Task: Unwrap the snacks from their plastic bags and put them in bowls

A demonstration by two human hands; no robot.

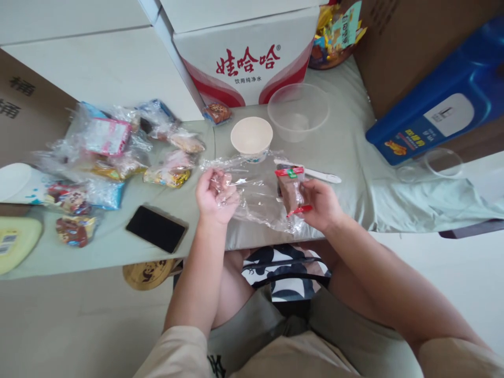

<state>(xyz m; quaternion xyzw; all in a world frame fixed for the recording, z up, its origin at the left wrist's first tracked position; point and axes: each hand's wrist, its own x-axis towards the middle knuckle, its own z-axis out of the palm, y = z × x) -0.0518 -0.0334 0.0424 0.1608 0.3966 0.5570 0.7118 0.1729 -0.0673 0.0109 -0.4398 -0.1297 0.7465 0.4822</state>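
Observation:
My left hand (217, 197) is closed on the left side of a clear plastic bag (255, 197), which spreads across the table's front edge. In my right hand (322, 203) is a small wrapped snack (292, 194) with red ends and a green mark, held between thumb and fingers over the bag's right part. Behind the snack a dark packet shows in part. A white plastic utensil (321, 174) lies just beyond my right hand; its left end is hidden. A paper cup (252, 137) stands behind the bag, and a clear plastic bowl (298, 113) behind it to the right.
Several wrapped snacks (106, 139) are heaped on the left, near a black phone (156, 229). A white and red carton (252, 58) stands at the back. On the right are a large blue bottle (441, 100) and a clear cup (443, 163). A yellow-green container (18, 244) sits far left.

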